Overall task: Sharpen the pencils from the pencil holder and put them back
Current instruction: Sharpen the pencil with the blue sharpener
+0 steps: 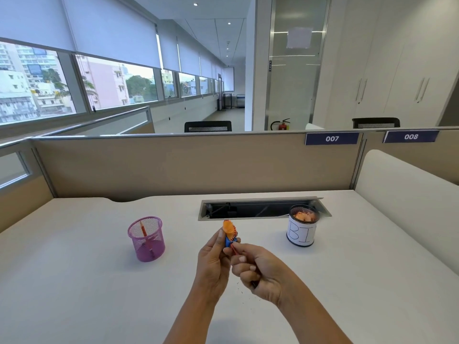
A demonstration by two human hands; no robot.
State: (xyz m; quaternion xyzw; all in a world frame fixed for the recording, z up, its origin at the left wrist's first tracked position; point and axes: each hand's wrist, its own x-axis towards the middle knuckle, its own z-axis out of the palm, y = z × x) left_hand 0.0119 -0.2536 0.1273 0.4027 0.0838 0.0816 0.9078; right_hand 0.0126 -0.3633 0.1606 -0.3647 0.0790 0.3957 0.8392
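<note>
Above the near centre of the white desk (pixel 74 281): both hands, raised clear of the surface. Left hand (pixel 213 259): thumb and fingers curled round a blue sharpener (pixel 229 240), gripped roughly upright. Right hand (pixel 258 274): clenched round a red pencil (pixel 234 249), point end seated in the near side of the sharpener, most of the shaft hidden inside the fist. Orange shaving curl (pixel 229 228) fanned out at the top of the sharpener, not detached. Dark flecks (pixel 244 291) scattered on the desk just below the hands.

Left of the hands, well apart: pink mesh pencil holder (pixel 146 238), upright, with one leaning pencil (pixel 145 234) inside.

Right of the hands and farther off: mesh cup (pixel 301 229) wrapped in white paper lettered "BI", orange shavings (pixel 304 216) inside, set at the near edge of an open cable tray (pixel 248 209).

Behind the desk: beige partition (pixel 173 165) carrying blue tags 007 (pixel 332 138) and 008 (pixel 411 137).
</note>
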